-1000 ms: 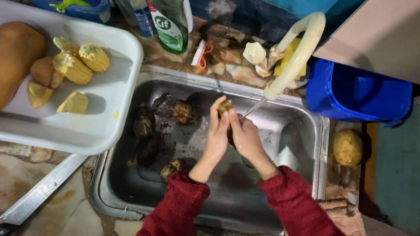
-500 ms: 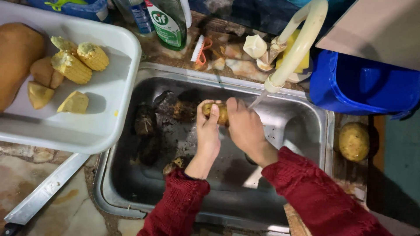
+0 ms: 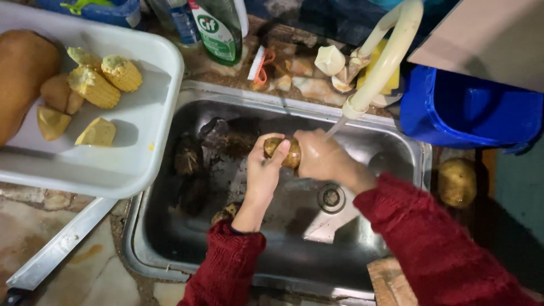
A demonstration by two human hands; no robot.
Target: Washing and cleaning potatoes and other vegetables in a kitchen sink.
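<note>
Head view: a brown potato (image 3: 283, 152) is held over the middle of the steel sink (image 3: 187, 107), just under the thin water stream from the pale tap spout (image 3: 391, 56), so that runoff drops into the basin. The left hand (image 3: 263, 173) is curled on the potato's near-left side, fingers wrapped up over it; the right hand (image 3: 323, 158) is closed on its right end, w/ the thumb side hidden. Dark muddy lumps (image 3: 190, 158), prob. unwashed tubers, lie at the sink's left, apart from the drain (image 3: 330, 197). A white tray (image 3: 141, 164) w/ corn pieces (image 3: 105, 76) sits left, overlapping the sink rim. A detergent bottle (image 3: 218, 25) and blue tub (image 3: 470, 110) stand at the far side; another potato (image 3: 456, 182) rests at the right. Nothing is seen between the hands and the stream.
</note>
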